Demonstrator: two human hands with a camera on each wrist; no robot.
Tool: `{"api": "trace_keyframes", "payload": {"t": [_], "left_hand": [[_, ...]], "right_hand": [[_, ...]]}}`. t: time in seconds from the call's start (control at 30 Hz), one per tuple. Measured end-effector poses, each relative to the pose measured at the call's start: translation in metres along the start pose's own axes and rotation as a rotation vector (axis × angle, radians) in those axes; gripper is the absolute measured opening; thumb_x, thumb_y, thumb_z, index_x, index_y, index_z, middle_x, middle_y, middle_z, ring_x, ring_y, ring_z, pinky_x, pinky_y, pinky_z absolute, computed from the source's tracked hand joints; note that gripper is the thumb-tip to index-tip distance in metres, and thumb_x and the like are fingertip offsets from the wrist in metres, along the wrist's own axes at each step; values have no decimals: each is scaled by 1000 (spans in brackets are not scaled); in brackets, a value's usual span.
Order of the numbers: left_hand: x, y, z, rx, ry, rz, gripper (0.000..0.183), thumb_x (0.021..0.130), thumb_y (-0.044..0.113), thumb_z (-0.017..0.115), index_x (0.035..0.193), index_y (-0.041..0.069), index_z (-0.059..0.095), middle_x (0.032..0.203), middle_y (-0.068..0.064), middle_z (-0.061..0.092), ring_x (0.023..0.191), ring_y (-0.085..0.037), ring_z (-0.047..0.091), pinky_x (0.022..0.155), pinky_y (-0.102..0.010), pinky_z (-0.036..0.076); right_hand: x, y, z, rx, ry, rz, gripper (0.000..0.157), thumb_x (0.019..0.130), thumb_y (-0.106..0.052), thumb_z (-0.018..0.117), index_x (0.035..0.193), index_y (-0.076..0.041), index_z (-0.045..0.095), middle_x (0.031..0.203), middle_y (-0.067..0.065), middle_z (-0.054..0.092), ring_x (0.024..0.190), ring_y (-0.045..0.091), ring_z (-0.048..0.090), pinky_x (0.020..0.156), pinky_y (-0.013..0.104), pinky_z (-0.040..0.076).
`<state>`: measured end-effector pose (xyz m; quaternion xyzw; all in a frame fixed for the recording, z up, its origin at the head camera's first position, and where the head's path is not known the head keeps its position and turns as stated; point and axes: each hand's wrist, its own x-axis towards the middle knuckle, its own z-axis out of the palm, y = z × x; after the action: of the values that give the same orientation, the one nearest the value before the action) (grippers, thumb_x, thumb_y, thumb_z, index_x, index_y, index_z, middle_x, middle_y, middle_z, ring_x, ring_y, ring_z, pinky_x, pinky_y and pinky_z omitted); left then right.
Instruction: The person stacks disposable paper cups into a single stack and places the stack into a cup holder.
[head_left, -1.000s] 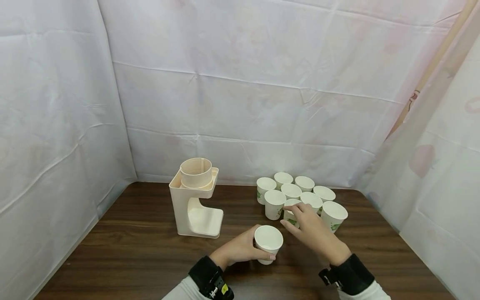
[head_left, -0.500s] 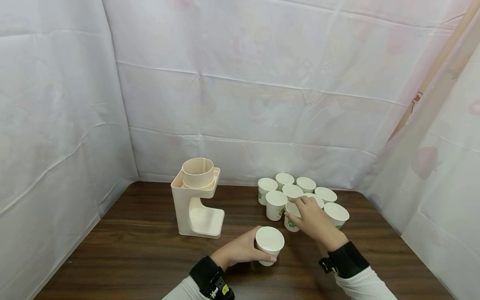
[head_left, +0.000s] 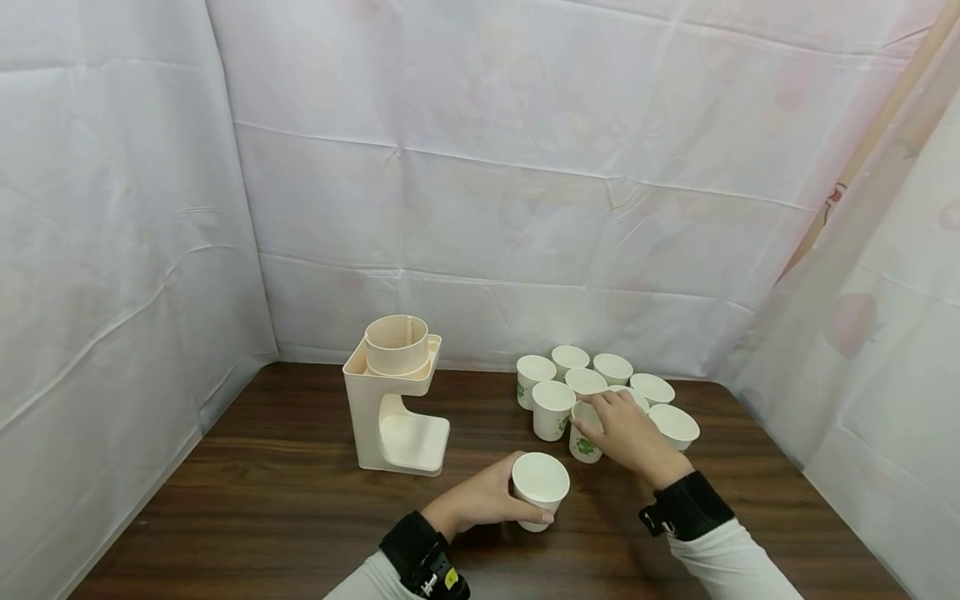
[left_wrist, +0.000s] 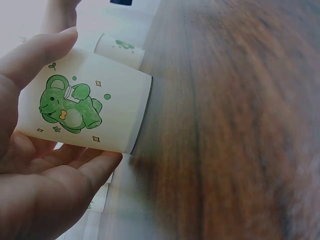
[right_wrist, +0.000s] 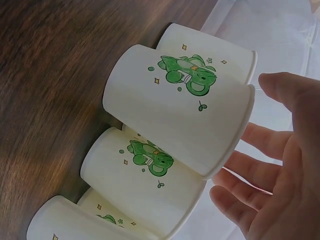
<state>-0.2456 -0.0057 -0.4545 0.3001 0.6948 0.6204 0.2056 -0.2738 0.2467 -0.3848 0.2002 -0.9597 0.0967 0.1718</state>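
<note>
A white paper cup (head_left: 540, 479) is gripped upright in my left hand (head_left: 483, 500), thumb and fingers curled round its sides. The left wrist view shows a green cartoon animal on this cup (left_wrist: 72, 102), with its base at the wood surface. My right hand (head_left: 628, 435) reaches over the front of a group of paper cups, its thumb and loosely bent fingers spread at the rim of the front cup (head_left: 585, 443). In the right wrist view, the fingers (right_wrist: 250, 180) lie close to the rim of a cup (right_wrist: 175, 110), and the thumb (right_wrist: 285, 90) stands apart.
Several more white paper cups (head_left: 552, 408) stand upright and close together behind the right hand. A cream-coloured stand (head_left: 367, 417) with a round cylinder (head_left: 397, 346) on top is to the left. The dark wooden table (head_left: 247, 500) meets white curtains (head_left: 480, 208) behind.
My right hand has moved slightly forward onto the front cup, its fingers coming down to the rim. The left hand keeps the same grip on its cup.
</note>
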Motion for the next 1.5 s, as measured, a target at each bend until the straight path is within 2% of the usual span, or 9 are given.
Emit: {"api": "trace_keyframes", "payload": {"t": [0.47,0.83,0.97,1.2,1.33,1.5], "left_hand": [[0,1,0,-2,3,-15,66,79,9,85,134,11,49,117,3,63,110,-14,59,97,-33,44],[0,2,-1,3,2,-22,66,80,9,85,135,10,48,118,2,62,111,-15,59,97,-35,44],[0,2,-1,4,0,-18,66,80,9,84,135,9,48,118,1,62,111,-15,59,97,-35,44],[-1,2,0,13,7,-31,67,79,10,85,135,9,48,117,1,62,110,-15,59,96,-36,44],[-1,2,-1,13,8,-31,66,79,10,86,134,10,49,117,2,62,109,-15,59,96,-36,44],[-1,2,-3,25,-4,-31,67,80,11,85,135,12,48,117,3,62,110,-15,58,98,-37,43]], "right_hand": [[2,2,0,18,-31,2,43,95,-32,70,125,-2,66,121,19,64,117,43,52,95,57,44],[-1,1,-9,37,-67,-12,47,90,-40,75,122,-5,68,111,17,64,101,38,57,81,53,50],[-3,1,-11,43,-79,-47,46,89,-43,76,118,-7,71,103,12,63,94,34,59,76,49,51],[-5,0,-15,64,-93,-109,42,87,-41,78,113,-8,73,101,11,63,91,31,61,75,45,52],[-6,-2,-16,76,-110,-93,42,88,-40,77,114,-8,73,102,11,62,91,30,62,76,45,52],[-7,-4,-20,95,-172,-48,45,86,-43,78,117,-11,71,105,11,60,87,24,62,75,43,52]]}}
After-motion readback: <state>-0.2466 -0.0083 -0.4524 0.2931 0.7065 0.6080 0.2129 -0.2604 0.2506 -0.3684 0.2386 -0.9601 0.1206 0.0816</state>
